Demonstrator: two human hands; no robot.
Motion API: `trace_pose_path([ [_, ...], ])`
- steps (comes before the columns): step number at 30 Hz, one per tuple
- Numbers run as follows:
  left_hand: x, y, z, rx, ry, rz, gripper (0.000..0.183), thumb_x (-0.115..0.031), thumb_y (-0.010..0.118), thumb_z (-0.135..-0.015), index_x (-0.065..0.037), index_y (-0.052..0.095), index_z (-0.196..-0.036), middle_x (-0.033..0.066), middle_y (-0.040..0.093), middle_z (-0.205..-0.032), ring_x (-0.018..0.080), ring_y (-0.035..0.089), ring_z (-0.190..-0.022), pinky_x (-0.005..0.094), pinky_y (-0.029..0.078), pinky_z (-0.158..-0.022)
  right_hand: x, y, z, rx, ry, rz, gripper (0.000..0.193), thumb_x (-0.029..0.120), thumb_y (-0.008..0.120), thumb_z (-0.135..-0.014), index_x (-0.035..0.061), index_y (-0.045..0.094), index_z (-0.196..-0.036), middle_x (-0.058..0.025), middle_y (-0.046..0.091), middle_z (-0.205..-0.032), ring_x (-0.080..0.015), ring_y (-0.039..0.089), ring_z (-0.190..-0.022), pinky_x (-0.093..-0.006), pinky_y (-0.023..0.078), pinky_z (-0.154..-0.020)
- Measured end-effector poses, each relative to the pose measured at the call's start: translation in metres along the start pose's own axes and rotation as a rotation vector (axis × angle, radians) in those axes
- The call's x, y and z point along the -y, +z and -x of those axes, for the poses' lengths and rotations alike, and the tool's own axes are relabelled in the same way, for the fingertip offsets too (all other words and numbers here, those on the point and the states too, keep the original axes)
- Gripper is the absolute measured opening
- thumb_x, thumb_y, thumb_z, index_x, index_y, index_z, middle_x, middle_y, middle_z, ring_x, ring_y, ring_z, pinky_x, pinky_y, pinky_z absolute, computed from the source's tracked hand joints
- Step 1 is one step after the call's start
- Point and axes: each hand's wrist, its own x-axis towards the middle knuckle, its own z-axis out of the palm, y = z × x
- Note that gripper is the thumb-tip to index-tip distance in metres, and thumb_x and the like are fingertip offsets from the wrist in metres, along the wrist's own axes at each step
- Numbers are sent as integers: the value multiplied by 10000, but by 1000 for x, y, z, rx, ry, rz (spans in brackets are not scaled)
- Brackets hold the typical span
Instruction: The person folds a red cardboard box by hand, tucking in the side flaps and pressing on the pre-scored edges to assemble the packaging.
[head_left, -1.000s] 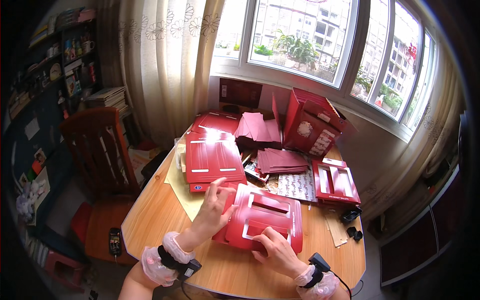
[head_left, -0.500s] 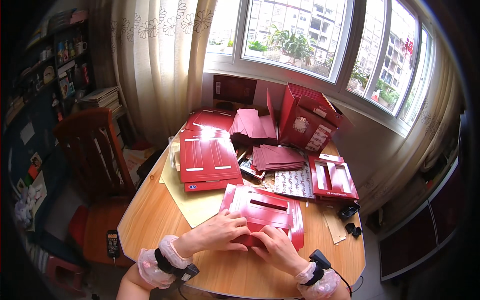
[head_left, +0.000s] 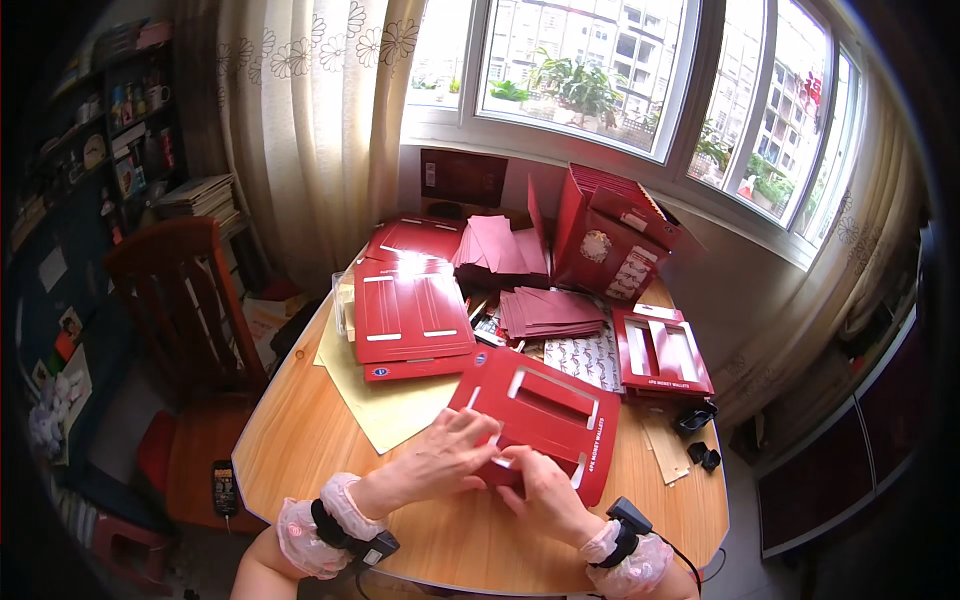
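A red printed cardboard sleeve blank [head_left: 560,375] with cut-out slots lies at an angle over the near part of the table. My left hand [head_left: 445,458] is closed at its near left edge, fingers bent over the card. Close beside it, my right hand [head_left: 545,488] pinches the near edge, its thumb and fingertips at the lower slot. Both sets of fingertips almost meet, and the card between them is partly hidden. Flat red blanks [head_left: 415,310] lie stacked to the left, and a finished-looking windowed red sleeve [head_left: 662,350] rests on the right.
Pink envelopes [head_left: 550,314] lie in piles behind the sleeve, near a patterned sheet [head_left: 582,362]. A large red box [head_left: 615,235] stands at the back. Yellow paper [head_left: 385,415] sits under the left stack. Small black objects [head_left: 704,457] are at the right table edge.
The sleeve blank has turned and tilted, its far left corner now reaching toward the stack and its printed face showing. Both hands stay at its near edge.
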Motion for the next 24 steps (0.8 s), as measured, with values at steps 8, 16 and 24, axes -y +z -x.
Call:
trace_pose_path([
  [8,10,4,6,-178,-570,730,814,-208,909,-747,-73,432,-1393,115,630,-1112,132,619,-756,261,517,-656,-5,-11,-3,-149,149,-173,411,49,784,-819,24,569,-1169,-157,660,-1055,-293,667,-986,-374,536,-873],
  [16,12,7,3,-79,-679,1316,805,-70,840,-823,-63,352,-1464,122,725,-998,38,595,-612,185,455,-516,-3,-11,-3,-126,91,-127,428,125,791,-832,27,584,-1194,-160,664,-1063,-308,668,-991,-382,540,-851],
  [24,0,14,1,-77,-618,1315,586,-50,797,-860,-83,500,-1363,119,727,-1043,47,632,-659,189,459,-499,7,-14,-4,-88,43,209,412,202,779,-826,30,608,-1159,-149,617,-992,-324,642,-928,-403,528,-789],
])
